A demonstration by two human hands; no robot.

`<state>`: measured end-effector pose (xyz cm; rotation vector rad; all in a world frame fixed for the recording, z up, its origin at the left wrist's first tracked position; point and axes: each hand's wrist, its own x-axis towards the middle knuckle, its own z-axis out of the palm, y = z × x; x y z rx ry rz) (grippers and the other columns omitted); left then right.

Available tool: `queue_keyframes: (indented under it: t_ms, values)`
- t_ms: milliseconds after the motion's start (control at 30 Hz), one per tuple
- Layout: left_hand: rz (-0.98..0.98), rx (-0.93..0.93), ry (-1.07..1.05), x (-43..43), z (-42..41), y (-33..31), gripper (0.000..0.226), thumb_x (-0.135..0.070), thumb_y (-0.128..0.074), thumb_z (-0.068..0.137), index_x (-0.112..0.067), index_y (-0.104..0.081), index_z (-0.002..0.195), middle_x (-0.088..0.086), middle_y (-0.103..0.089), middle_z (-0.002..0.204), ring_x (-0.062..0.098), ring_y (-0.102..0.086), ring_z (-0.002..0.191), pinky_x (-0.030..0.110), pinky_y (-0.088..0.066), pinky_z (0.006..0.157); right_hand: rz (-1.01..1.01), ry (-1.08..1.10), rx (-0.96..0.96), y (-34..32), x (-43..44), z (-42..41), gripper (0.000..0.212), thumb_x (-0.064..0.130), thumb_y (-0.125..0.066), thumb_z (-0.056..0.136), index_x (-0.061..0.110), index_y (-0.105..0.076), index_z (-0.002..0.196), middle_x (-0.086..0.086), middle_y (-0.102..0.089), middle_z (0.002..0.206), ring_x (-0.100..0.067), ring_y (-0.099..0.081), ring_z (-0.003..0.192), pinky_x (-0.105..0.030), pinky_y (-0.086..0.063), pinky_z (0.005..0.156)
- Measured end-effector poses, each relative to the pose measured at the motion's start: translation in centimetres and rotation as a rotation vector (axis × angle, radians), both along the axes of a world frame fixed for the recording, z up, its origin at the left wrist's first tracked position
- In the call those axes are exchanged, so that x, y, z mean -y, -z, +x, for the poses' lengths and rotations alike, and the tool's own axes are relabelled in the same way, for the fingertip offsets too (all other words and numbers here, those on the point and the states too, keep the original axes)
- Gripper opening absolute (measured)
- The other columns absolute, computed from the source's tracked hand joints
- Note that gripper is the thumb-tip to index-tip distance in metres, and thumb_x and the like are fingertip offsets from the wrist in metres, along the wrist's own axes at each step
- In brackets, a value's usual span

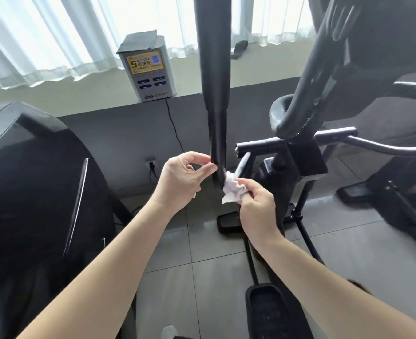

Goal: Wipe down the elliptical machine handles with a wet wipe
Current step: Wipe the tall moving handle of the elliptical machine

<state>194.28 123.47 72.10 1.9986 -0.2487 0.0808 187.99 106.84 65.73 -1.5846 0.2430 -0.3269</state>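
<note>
A black elliptical handle (214, 77) runs down the middle of the view from the top edge to hand height. My left hand (182, 179) touches its lower end from the left, thumb and fingers pinched against the bar. A small white scrap shows under that palm. My right hand (255, 204) holds a crumpled white wet wipe (233, 189) and presses it against the right side of the handle's lower end. A second curved handle (309, 77) rises at the right.
A large black machine housing (36, 182) fills the left. On the window ledge stands a grey charging station (148, 69) with a cable running down to a wall socket. Black pedals (270, 311) and frame bars sit below on the grey tiled floor.
</note>
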Motion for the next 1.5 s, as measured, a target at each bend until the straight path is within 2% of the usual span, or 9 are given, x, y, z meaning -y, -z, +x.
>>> queue_keyframes:
  t_ms: [267, 367, 500, 600, 733, 867, 1233, 1367, 1500]
  values:
    - [0.06, -0.327, 0.533, -6.5, 1.4, 1.9, 0.033, -0.055, -0.078, 0.082, -0.041, -0.074, 0.112, -0.018, -0.077, 0.104, 0.015, -0.06, 0.054, 0.04, -0.057, 0.052, 0.156, -0.02, -0.069, -2.0, -5.4, -1.3, 0.025, 0.01, -0.056, 0.099, 0.015, -0.079, 0.091, -0.014, -0.076, 0.095, -0.025, -0.069, 0.089, -0.042, -0.054, 0.086]
    - [0.093, -0.281, 0.527, -8.5, 2.6, 2.8, 0.007, -0.04, -0.077, 0.087, -0.036, -0.077, 0.093, -0.011, -0.076, 0.086, 0.014, -0.056, 0.051, 0.031, -0.048, 0.044, 0.127, 0.031, -0.13, -1.5, -8.8, -0.9, 0.021, 0.017, -0.059, 0.102, 0.02, -0.08, 0.099, -0.008, -0.079, 0.1, -0.031, -0.074, 0.097, -0.043, -0.063, 0.085]
    - [0.096, -0.265, 0.526, -10.6, 4.6, 3.6, 0.017, -0.019, -0.07, 0.089, -0.034, -0.075, 0.083, -0.011, -0.067, 0.065, 0.015, -0.054, 0.048, 0.028, -0.046, 0.041, 0.043, 0.296, -0.224, -0.3, -12.3, 0.1, 0.002, 0.017, -0.069, 0.098, 0.018, -0.071, 0.1, -0.004, -0.077, 0.098, -0.023, -0.075, 0.09, -0.038, -0.065, 0.075]
    - [0.142, -0.248, 0.619, -11.5, 6.1, 3.5, 0.014, -0.02, -0.07, 0.089, -0.033, -0.075, 0.085, -0.017, -0.067, 0.064, 0.014, -0.053, 0.046, 0.027, -0.046, 0.042, 0.037, 0.381, -0.277, -0.2, -14.0, 0.7, 0.003, 0.018, -0.07, 0.098, 0.017, -0.071, 0.095, -0.003, -0.075, 0.091, -0.021, -0.073, 0.084, -0.025, -0.06, 0.065]
    - [0.224, -0.21, 0.714, -11.5, 8.8, 3.7, 0.012, -0.022, -0.072, 0.09, -0.031, -0.075, 0.098, -0.031, -0.065, 0.065, 0.006, -0.05, 0.04, 0.019, -0.041, 0.04, 0.44, 0.229, -0.181, -0.8, -15.5, 2.4, 0.022, 0.014, -0.056, 0.106, 0.013, -0.075, 0.118, -0.007, -0.078, 0.112, -0.023, -0.076, 0.105, -0.038, -0.062, 0.084]
    - [0.324, -0.179, 0.749, -10.8, 12.7, 4.3, 0.014, -0.02, -0.077, 0.086, -0.032, -0.072, 0.09, -0.019, -0.065, 0.068, 0.0, -0.051, 0.04, 0.011, -0.037, 0.04, 0.469, 0.193, -0.138, 0.1, -16.1, 5.6, 0.027, 0.01, -0.051, 0.108, 0.012, -0.076, 0.118, -0.012, -0.076, 0.121, -0.029, -0.072, 0.116, -0.045, -0.057, 0.098]
    - [0.443, -0.134, 0.736, -7.4, 27.0, 5.3, 0.008, -0.033, -0.075, 0.086, -0.034, -0.068, 0.083, -0.017, -0.071, 0.084, -0.004, -0.057, 0.054, 0.017, -0.043, 0.054, 0.712, 0.435, -0.127, 2.8, -14.8, 18.1, 0.022, 0.005, -0.051, 0.107, -0.001, -0.072, 0.112, -0.017, -0.078, 0.111, -0.031, -0.076, 0.105, -0.038, -0.064, 0.081]
    - [0.408, -0.185, 0.88, -4.9, 31.5, 6.6, 0.016, -0.036, -0.075, 0.09, -0.036, -0.07, 0.105, -0.023, -0.071, 0.097, -0.002, -0.057, 0.047, 0.009, -0.038, 0.042, 0.737, 0.521, -0.118, 3.2, -14.3, 21.2, 0.02, 0.005, -0.05, 0.106, -0.002, -0.068, 0.113, -0.018, -0.077, 0.113, -0.034, -0.075, 0.105, -0.04, -0.064, 0.08]
    - [0.479, -0.138, 1.129, -1.4, 35.8, 7.4, 0.002, -0.028, -0.074, 0.091, -0.03, -0.074, 0.091, -0.015, -0.073, 0.088, -0.005, -0.056, 0.047, 0.008, -0.035, 0.04, 0.757, 0.683, -0.082, 3.5, -13.8, 24.4, 0.021, 0.004, -0.047, 0.107, -0.002, -0.066, 0.115, -0.022, -0.075, 0.113, -0.035, -0.074, 0.107, -0.044, -0.063, 0.082]
